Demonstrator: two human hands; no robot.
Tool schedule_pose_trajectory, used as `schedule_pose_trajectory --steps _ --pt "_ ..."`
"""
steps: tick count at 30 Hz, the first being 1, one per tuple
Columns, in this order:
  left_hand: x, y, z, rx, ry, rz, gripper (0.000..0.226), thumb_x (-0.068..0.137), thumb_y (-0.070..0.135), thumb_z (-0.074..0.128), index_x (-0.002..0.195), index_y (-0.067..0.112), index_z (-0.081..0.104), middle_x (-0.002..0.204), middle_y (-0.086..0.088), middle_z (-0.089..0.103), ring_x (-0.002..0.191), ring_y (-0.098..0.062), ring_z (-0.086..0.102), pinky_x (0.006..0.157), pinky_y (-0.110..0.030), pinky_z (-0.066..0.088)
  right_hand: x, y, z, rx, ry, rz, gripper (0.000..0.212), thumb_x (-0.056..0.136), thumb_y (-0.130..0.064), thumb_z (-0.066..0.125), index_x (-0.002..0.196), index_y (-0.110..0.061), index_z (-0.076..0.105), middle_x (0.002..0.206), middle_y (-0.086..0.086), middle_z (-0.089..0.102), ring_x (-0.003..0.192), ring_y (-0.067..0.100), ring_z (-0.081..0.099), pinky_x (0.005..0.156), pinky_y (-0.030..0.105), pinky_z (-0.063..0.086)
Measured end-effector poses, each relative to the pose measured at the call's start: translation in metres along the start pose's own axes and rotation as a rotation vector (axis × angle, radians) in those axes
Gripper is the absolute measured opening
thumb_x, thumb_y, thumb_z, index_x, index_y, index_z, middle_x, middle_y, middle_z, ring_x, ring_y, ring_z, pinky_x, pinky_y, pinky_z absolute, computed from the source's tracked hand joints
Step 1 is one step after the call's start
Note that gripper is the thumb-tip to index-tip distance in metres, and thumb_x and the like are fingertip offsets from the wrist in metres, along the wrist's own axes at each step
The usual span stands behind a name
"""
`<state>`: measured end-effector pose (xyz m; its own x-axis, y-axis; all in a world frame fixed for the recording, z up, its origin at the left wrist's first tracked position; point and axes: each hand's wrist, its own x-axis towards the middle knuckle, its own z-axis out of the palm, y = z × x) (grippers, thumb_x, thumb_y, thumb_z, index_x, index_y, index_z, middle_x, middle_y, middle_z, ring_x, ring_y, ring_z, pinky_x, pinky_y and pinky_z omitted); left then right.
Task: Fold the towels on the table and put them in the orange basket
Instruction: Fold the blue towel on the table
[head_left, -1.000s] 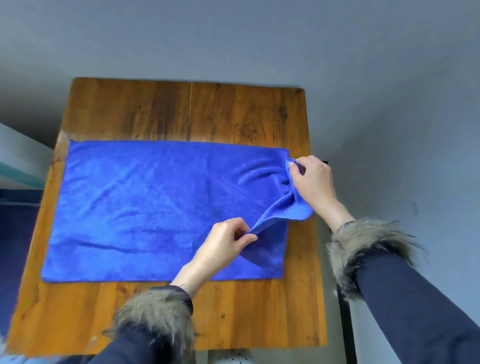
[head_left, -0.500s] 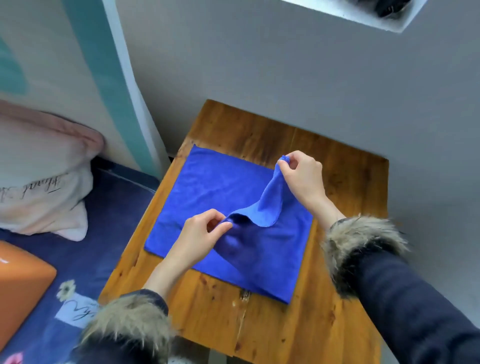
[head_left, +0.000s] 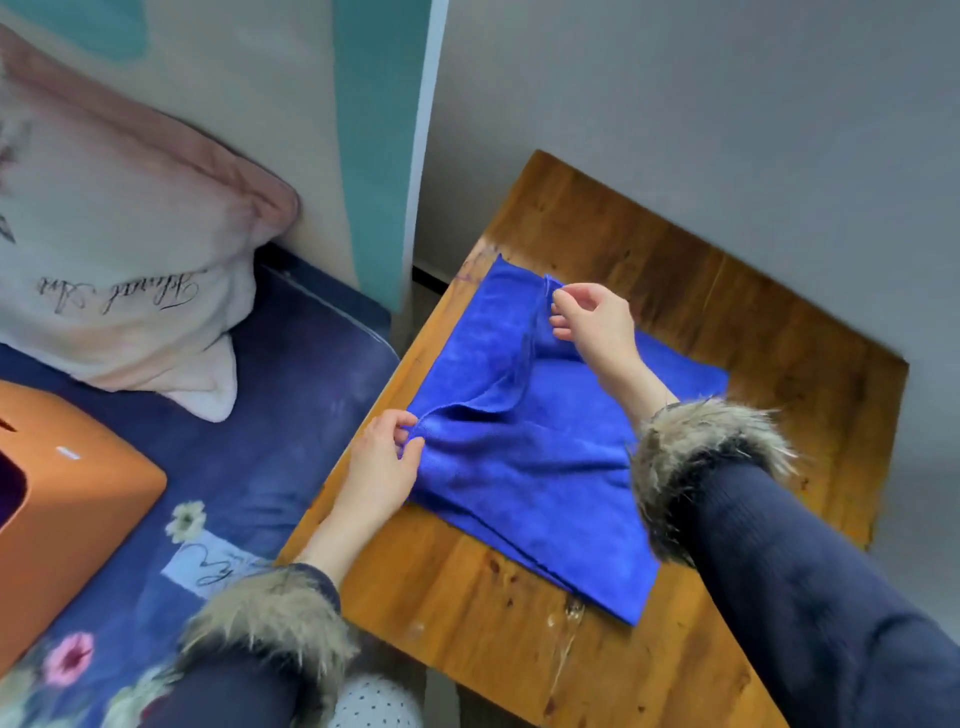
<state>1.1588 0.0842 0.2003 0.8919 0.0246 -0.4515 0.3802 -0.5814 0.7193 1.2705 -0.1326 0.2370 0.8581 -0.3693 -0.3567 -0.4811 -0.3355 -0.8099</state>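
Note:
A blue towel (head_left: 540, 467) lies folded over on the wooden table (head_left: 769, 322), its loose top layer reaching the left side. My left hand (head_left: 387, 457) pinches the near left corner of that layer at the table's left edge. My right hand (head_left: 597, 322) pinches the far corner, held slightly above the towel. The edge between the two corners sags in a raised ridge. The orange basket (head_left: 67, 499) stands on the bed at the far left, partly cut off by the frame.
A pink and white pillow (head_left: 119, 260) leans against the wall on the blue floral bedding (head_left: 270, 415) left of the table. A grey wall runs behind the table. Bare wood shows at the table's near and right sides.
Both hands carried the towel's right edge across to the left, folding the towel in half. The view swung left, bringing the bed, pillow and basket into sight.

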Motion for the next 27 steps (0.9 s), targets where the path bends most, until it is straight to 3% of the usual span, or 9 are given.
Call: schedule_pose_trajectory --steps 2,5,10,13,16,20,23,27 --pt "0.003 -0.013 0.011 0.143 0.023 -0.007 0.039 0.091 0.011 0.053 0.128 0.008 0.045 0.123 -0.007 0.044 0.115 -0.026 0.046 0.098 -0.029 0.034 0.003 0.018 0.007 -0.116 -0.02 0.04 0.024 0.09 -0.026 0.049 0.106 -0.014 0.062 0.1 0.004 0.066 0.092 0.02 0.064 0.084 0.035 0.053" --pt "0.0 -0.021 0.029 0.425 0.059 0.12 0.051 0.085 0.013 0.06 0.133 0.006 0.043 0.141 -0.017 0.035 0.132 -0.035 0.033 0.105 -0.044 0.031 -0.002 0.049 0.004 -0.368 -0.022 0.052 0.031 0.094 -0.022 0.043 0.118 -0.01 0.059 0.113 0.005 0.063 0.112 0.026 0.055 0.086 0.028 0.041" --pt "-0.011 -0.024 0.07 0.651 -0.08 0.434 0.065 0.066 0.015 0.079 0.124 0.008 0.05 0.137 -0.022 0.046 0.126 -0.04 0.045 0.09 -0.053 0.048 -0.006 0.104 -0.015 -0.758 -0.142 -0.022 0.051 0.094 -0.018 0.05 0.141 -0.004 0.036 0.149 0.019 0.029 0.139 0.031 0.024 0.11 0.034 0.02" --pt "-0.012 -0.026 0.087 0.721 -0.178 0.409 0.074 0.063 0.029 0.083 0.129 0.012 0.054 0.139 -0.019 0.047 0.125 -0.038 0.048 0.087 -0.057 0.048 -0.014 0.128 -0.025 -0.889 -0.196 -0.018 0.066 0.093 -0.031 0.052 0.148 -0.016 0.019 0.158 0.007 0.003 0.145 0.025 0.003 0.114 0.049 0.016" --pt "-0.01 -0.032 0.093 0.799 -0.207 0.383 0.083 0.068 0.045 0.075 0.137 0.014 0.04 0.141 -0.022 0.043 0.129 -0.039 0.043 0.093 -0.06 0.041 -0.022 0.138 -0.032 -0.906 -0.223 0.06 0.069 0.094 -0.041 0.048 0.149 -0.03 0.008 0.158 -0.006 -0.01 0.145 0.019 -0.009 0.107 0.064 0.016" --pt "-0.004 -0.026 0.097 0.892 -0.213 0.333 0.085 0.072 0.053 0.067 0.141 0.013 0.037 0.145 -0.022 0.037 0.134 -0.039 0.035 0.098 -0.063 0.033 -0.041 0.146 -0.041 -0.848 -0.213 0.215 0.075 0.092 -0.045 0.05 0.149 -0.035 0.002 0.157 -0.007 -0.015 0.144 0.02 -0.01 0.102 0.063 0.029" --pt "0.003 -0.012 0.098 0.993 -0.282 0.294 0.087 0.088 0.055 0.049 0.15 0.016 0.001 0.156 -0.018 -0.003 0.144 -0.034 -0.004 0.11 -0.06 0.013 -0.064 0.152 -0.049 -0.848 -0.194 0.329 0.084 0.088 -0.046 0.057 0.149 -0.034 0.0 0.157 -0.006 -0.014 0.145 0.022 -0.006 0.095 0.056 0.038" --pt "0.018 0.009 0.101 1.105 -0.399 0.362 0.089 0.09 0.038 0.057 0.149 0.021 -0.007 0.156 -0.01 -0.015 0.144 -0.028 -0.013 0.114 -0.054 0.007 -0.09 0.161 -0.061 -0.975 -0.226 0.54 0.097 0.082 -0.04 0.066 0.149 -0.024 -0.002 0.155 0.016 0.002 0.137 0.034 0.026 0.097 0.053 0.04"
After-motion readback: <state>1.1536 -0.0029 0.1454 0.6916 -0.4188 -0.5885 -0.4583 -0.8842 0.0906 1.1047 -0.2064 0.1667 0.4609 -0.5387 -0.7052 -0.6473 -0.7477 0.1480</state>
